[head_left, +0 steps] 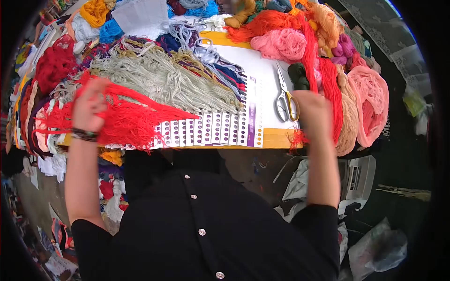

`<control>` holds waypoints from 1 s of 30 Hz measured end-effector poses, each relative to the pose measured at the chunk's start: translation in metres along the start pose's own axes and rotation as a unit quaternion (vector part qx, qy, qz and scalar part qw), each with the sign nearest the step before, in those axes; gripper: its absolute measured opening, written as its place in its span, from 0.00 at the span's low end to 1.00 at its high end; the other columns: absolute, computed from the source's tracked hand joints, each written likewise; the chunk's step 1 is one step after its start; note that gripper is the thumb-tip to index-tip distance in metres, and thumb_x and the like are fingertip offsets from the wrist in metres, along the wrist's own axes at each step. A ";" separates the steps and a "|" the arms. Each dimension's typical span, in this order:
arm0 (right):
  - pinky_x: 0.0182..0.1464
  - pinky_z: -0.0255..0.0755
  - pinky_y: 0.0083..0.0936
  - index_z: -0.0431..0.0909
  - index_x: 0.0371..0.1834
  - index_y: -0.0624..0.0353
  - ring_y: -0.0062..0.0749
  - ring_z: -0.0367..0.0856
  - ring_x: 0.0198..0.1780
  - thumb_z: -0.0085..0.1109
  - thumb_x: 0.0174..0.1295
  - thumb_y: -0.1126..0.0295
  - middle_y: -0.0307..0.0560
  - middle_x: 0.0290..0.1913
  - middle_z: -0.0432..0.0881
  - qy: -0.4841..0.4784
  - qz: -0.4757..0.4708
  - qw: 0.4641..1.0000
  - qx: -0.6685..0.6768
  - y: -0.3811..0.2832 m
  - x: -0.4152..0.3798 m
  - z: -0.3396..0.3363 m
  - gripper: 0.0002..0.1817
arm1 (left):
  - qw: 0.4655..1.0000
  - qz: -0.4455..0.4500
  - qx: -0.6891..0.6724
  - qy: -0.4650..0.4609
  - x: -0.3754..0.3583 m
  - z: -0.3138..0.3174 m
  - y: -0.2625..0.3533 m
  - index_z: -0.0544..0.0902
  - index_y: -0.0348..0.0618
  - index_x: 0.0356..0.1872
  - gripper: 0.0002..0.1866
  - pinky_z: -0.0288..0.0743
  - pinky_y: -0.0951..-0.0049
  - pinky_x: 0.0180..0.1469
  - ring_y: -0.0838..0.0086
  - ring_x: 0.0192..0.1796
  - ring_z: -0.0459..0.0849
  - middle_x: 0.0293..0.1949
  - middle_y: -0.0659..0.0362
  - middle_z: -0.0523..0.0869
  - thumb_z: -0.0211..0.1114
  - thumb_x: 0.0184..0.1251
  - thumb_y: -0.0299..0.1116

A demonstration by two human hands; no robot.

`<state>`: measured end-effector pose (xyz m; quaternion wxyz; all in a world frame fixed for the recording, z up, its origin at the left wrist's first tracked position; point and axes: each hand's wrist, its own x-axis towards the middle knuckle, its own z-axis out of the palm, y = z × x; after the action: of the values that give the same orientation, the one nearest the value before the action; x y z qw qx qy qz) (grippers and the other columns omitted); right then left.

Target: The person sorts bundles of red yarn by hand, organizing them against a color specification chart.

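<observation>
My left hand (pixel 90 107), blurred, is over a heap of bright red thread (pixel 129 122) on the left of the table. Its fingers look loosely bent and apart. The red thread tapers to a point across a row of white cards with punched holes (pixel 211 130), whose attached grey-green strands (pixel 164 77) fan out behind. My right hand (pixel 311 112) is smeared by motion beside the yellow-and-white handles of a pair of scissors (pixel 283 96). Its fingers cannot be made out. A long red skein (pixel 331 93) hangs just right of that hand, and a few red strands (pixel 298 138) show below it.
Pink (pixel 281 45), orange and peach skeins crowd the table's right side, with a dark green bundle (pixel 298 76) by the scissors. Dark red thread (pixel 55 65) and many other colours pile up at the left. A plastic bag (pixel 378 247) lies on the floor at right.
</observation>
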<state>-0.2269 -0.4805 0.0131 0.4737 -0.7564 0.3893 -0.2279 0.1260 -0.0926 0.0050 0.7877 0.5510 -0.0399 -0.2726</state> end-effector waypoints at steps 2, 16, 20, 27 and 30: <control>0.34 0.69 0.19 0.84 0.37 0.63 0.19 0.77 0.31 0.57 0.60 0.66 0.40 0.29 0.83 -0.195 -0.048 0.979 -0.029 0.000 -0.018 0.077 0.12 | 0.968 -0.229 -0.008 -0.101 -0.016 0.058 -0.051 0.76 0.40 0.51 0.14 0.51 0.91 0.16 0.92 0.17 0.58 0.46 0.62 0.82 0.55 0.68 0.33; 0.29 0.73 0.28 0.82 0.25 0.65 0.32 0.80 0.21 0.50 0.57 0.65 0.47 0.19 0.81 -0.303 0.084 0.948 -0.052 0.011 -0.014 0.168 0.15 | 0.948 -0.188 0.209 -0.148 -0.037 0.148 -0.174 0.75 0.40 0.39 0.05 0.73 0.82 0.33 0.81 0.34 0.79 0.32 0.62 0.80 0.57 0.64 0.28; 0.29 0.73 0.28 0.81 0.24 0.65 0.31 0.80 0.21 0.49 0.56 0.64 0.46 0.18 0.81 -0.305 0.146 0.940 -0.031 0.012 -0.010 0.167 0.15 | 0.932 -0.118 0.311 -0.145 -0.024 0.147 -0.188 0.75 0.35 0.39 0.09 0.74 0.80 0.26 0.80 0.25 0.79 0.29 0.59 0.81 0.59 0.57 0.23; 0.31 0.73 0.29 0.79 0.27 0.64 0.32 0.80 0.24 0.50 0.60 0.60 0.47 0.22 0.81 -0.296 -0.034 0.946 -0.126 0.028 -0.014 0.182 0.17 | 0.932 -0.104 0.325 -0.125 -0.026 0.151 -0.187 0.74 0.35 0.39 0.10 0.73 0.78 0.26 0.78 0.24 0.80 0.24 0.59 0.81 0.59 0.55 0.21; 0.31 0.73 0.27 0.77 0.34 0.63 0.30 0.80 0.26 0.50 0.62 0.59 0.46 0.24 0.81 -0.338 0.092 0.936 -0.021 0.020 -0.013 0.170 0.16 | 0.883 0.019 0.438 -0.165 -0.024 0.144 -0.181 0.76 0.35 0.37 0.08 0.74 0.76 0.27 0.76 0.24 0.81 0.20 0.59 0.81 0.60 0.55 0.22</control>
<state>-0.1209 -0.3829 -0.0802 0.5803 -0.7595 0.2785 0.0937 -0.0169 -0.2475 -0.0943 0.4532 0.7860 -0.2952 -0.2994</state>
